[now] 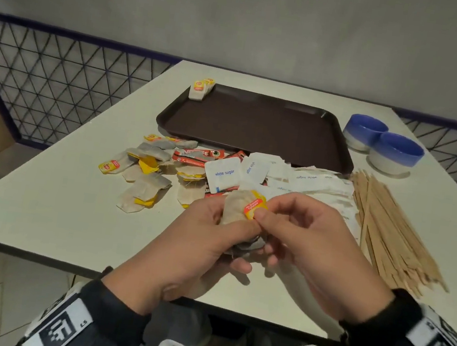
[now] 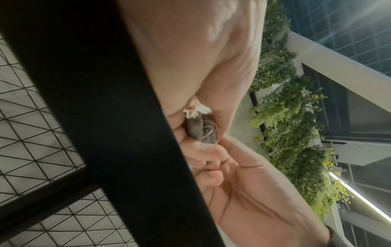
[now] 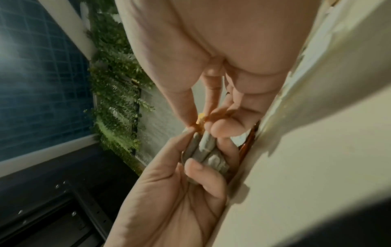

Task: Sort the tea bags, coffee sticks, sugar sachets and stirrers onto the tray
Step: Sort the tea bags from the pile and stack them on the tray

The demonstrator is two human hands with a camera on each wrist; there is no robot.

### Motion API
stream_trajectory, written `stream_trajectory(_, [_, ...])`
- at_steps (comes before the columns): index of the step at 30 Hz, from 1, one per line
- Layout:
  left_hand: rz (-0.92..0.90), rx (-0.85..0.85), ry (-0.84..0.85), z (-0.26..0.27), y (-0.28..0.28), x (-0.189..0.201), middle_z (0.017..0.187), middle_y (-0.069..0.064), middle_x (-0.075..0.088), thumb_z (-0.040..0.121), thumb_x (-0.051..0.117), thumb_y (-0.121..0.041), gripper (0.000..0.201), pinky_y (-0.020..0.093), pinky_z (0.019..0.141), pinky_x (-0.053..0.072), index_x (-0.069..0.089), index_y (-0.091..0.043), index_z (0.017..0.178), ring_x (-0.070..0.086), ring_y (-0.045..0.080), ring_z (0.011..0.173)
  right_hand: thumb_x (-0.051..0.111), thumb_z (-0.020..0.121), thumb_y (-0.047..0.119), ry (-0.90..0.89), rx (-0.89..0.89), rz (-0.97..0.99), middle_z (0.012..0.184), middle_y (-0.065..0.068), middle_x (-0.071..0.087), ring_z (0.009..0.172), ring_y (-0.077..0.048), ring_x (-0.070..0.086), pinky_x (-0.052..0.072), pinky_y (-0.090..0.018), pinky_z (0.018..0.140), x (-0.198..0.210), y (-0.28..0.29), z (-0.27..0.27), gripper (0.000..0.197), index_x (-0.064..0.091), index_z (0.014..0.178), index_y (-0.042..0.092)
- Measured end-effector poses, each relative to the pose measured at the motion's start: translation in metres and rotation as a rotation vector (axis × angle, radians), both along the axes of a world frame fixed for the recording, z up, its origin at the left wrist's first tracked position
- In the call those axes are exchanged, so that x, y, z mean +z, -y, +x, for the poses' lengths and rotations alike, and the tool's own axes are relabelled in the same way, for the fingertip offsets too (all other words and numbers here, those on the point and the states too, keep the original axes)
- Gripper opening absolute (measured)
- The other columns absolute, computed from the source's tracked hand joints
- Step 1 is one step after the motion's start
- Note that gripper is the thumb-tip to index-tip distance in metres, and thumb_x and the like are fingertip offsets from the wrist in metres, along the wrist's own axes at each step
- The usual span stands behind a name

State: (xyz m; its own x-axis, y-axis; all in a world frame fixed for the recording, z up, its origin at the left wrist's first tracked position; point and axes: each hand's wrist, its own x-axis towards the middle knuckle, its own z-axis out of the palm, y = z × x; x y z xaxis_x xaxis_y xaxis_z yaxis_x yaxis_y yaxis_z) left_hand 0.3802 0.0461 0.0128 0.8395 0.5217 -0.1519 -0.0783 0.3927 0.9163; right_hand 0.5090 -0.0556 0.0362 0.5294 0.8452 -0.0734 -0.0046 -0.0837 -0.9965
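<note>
Above the table's near edge my left hand (image 1: 213,229) grips a small stack of tea bags (image 1: 235,209), seen edge-on in the wrist views (image 2: 201,130) (image 3: 206,153). My right hand (image 1: 282,222) pinches the yellow-red tag (image 1: 255,205) of the top bag between thumb and forefinger. The brown tray (image 1: 258,127) lies beyond, with a few tea bags (image 1: 200,88) leaning at its far left corner. Loose tea bags (image 1: 144,172), red coffee sticks (image 1: 194,156), white sugar sachets (image 1: 280,174) and wooden stirrers (image 1: 385,226) lie between the tray and my hands.
Two blue-and-white bowls (image 1: 382,145) stand right of the tray. The white table (image 1: 53,206) ends just under my wrists. A black wire-mesh partition (image 1: 57,82) runs along the left and back.
</note>
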Motion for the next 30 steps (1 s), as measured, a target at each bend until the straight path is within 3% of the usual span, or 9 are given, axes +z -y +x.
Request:
stream_trajectory(4, [0.044,-0.012,-0.010,-0.001,0.003,-0.002,0.089,0.022,0.071,0.095,0.070,-0.008,0.016,0.029,0.054,0.055,0.068,-0.003,0.111,0.066,0.029,0.069,0.072,0.088,0.007,-0.142,-0.041,0.074,0.069,-0.016,0.054,0.056,-0.023,0.047,0.039,-0.035,0.051,-0.013,0.002,0.001,0.009,0.068,0.088,-0.001])
stream_trajectory(8, [0.056,-0.024,-0.012,-0.001,0.004,0.000,0.096,0.024,0.072,0.090,0.073,-0.025,0.034,0.031,0.057,0.057,0.068,-0.004,0.116,0.070,0.035,0.080,0.073,0.085,0.008,-0.170,-0.036,0.114,0.074,-0.017,0.054,0.057,-0.020,0.050,0.042,-0.033,0.050,-0.017,0.007,0.003,0.008,0.069,0.088,0.001])
stream_trajectory(11, [-0.045,-0.022,0.007,-0.003,0.002,0.005,0.103,0.024,0.075,0.097,0.058,-0.033,0.039,0.037,0.061,0.062,0.068,-0.001,0.117,0.075,0.040,0.084,0.073,0.085,0.009,-0.198,-0.055,0.129,0.073,-0.018,0.054,0.055,-0.020,0.049,0.043,-0.032,0.049,-0.021,0.008,0.003,0.008,0.069,0.087,0.002])
stream_trajectory(14, [-0.098,-0.007,0.023,-0.005,-0.001,0.003,0.114,0.029,0.073,0.106,0.041,-0.022,0.036,0.040,0.064,0.064,0.067,-0.002,0.122,0.070,0.053,0.102,0.077,0.077,0.014,-0.224,-0.051,0.127,0.073,-0.018,0.056,0.056,-0.020,0.049,0.043,-0.032,0.050,-0.021,0.009,0.005,0.015,0.071,0.086,0.004])
stream_trajectory(19, [-0.012,0.046,0.013,-0.005,0.002,-0.001,0.107,0.033,0.073,0.103,0.052,-0.014,0.027,0.036,0.056,0.063,0.075,-0.003,0.113,0.070,0.054,0.095,0.075,0.083,0.011,-0.192,-0.044,0.126,0.068,-0.016,0.055,0.055,-0.022,0.047,0.039,-0.030,0.048,-0.016,0.013,0.006,0.011,0.071,0.089,0.003])
stream_trajectory(24, [0.024,0.074,0.012,-0.007,0.004,-0.001,0.099,0.029,0.075,0.095,0.062,-0.016,0.023,0.028,0.047,0.057,0.076,-0.004,0.108,0.074,0.033,0.073,0.074,0.085,0.004,-0.018,-0.037,0.150,0.069,-0.016,0.058,0.054,-0.019,0.055,0.048,-0.029,0.047,-0.002,0.015,0.013,0.008,0.070,0.090,-0.001])
stream_trajectory(27, [0.048,0.085,0.016,-0.007,0.006,0.000,0.093,0.025,0.076,0.083,0.068,-0.021,0.023,0.030,0.047,0.058,0.078,-0.008,0.100,0.074,0.030,0.066,0.074,0.085,0.002,0.079,0.022,0.152,0.072,-0.019,0.061,0.057,-0.018,0.057,0.049,-0.028,0.050,0.009,0.015,0.017,0.006,0.072,0.091,-0.001])
stream_trajectory(30, [0.061,0.085,0.023,-0.008,0.006,0.001,0.087,0.023,0.076,0.082,0.069,-0.022,0.022,0.036,0.051,0.057,0.077,-0.010,0.098,0.067,0.025,0.048,0.073,0.087,0.001,0.146,0.070,0.153,0.074,-0.020,0.065,0.058,-0.016,0.059,0.049,-0.029,0.054,0.016,0.013,0.020,0.006,0.074,0.093,0.002])
